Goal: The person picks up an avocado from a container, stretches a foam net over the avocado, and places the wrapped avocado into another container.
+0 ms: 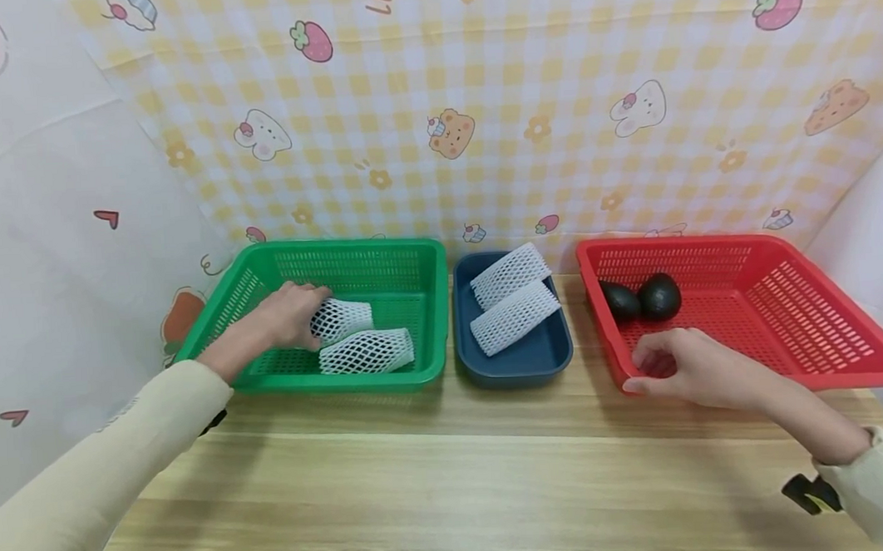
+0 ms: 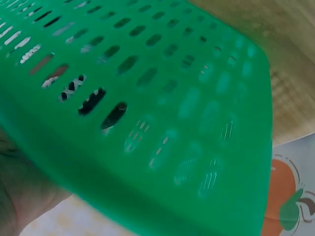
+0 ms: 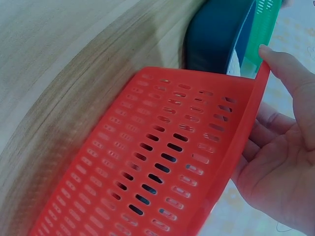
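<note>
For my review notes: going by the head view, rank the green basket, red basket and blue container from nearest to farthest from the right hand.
From the right hand:
1. Red basket: right side, its rim touched by the hand.
2. Blue container: middle.
3. Green basket: left side.

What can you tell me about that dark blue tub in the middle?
The dark blue tub looks like smooth plastic, with solid walls and rounded corners. It sits upright and open-topped on the wooden table, between the green basket and the red basket. Two white foam net sleeves lie slanted in it, their right ends overlapping its rim in the head view. The left hand and right hand are both away from it.
</note>
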`<state>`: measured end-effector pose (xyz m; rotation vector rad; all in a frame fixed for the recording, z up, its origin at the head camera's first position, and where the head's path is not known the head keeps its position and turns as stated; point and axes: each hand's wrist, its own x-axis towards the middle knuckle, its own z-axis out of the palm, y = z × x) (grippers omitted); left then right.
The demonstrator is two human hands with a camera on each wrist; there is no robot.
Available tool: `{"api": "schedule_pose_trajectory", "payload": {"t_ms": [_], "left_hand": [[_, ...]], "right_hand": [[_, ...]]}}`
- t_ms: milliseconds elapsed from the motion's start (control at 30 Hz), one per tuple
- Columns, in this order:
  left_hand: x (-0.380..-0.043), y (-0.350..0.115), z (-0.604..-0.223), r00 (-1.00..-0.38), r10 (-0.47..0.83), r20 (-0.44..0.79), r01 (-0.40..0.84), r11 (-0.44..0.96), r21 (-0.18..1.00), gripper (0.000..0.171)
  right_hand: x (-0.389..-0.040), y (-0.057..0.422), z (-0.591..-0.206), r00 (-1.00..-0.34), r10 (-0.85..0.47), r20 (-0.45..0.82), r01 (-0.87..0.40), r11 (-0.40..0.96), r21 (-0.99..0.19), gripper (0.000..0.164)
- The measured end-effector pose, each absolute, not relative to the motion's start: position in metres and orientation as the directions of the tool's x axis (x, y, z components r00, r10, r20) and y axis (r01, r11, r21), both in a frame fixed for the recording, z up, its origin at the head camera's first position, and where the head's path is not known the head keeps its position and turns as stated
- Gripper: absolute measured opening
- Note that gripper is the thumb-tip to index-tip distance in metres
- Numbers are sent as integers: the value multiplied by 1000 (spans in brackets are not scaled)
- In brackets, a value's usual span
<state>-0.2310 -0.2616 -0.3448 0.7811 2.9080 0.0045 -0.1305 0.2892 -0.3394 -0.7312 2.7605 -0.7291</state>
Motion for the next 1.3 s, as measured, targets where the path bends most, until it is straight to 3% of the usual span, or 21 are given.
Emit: {"api": "schedule_pose_trajectory", "payload": {"t_ms": [267, 733, 1033, 1300], "left_hand": [[-231, -263, -359, -841, 526, -128, 529, 849, 13, 74], [-228, -268, -353, -869, 479, -126, 457, 873, 171, 86], [-222, -271, -341, -884, 450, -129, 428, 888, 166, 91], [-218, -277, -320, -898, 434, -69, 414, 889, 197, 75]], "right_hand": [[-131, 289, -338, -851, -522, -53, -422, 741, -521, 23], [-132, 291, -339, -856, -512, -65, -409, 750, -520, 28], [-132, 291, -340, -853, -517, -69, -406, 741, -536, 29], [-131, 292, -342, -857, -511, -64, -406, 747, -525, 25]]}}
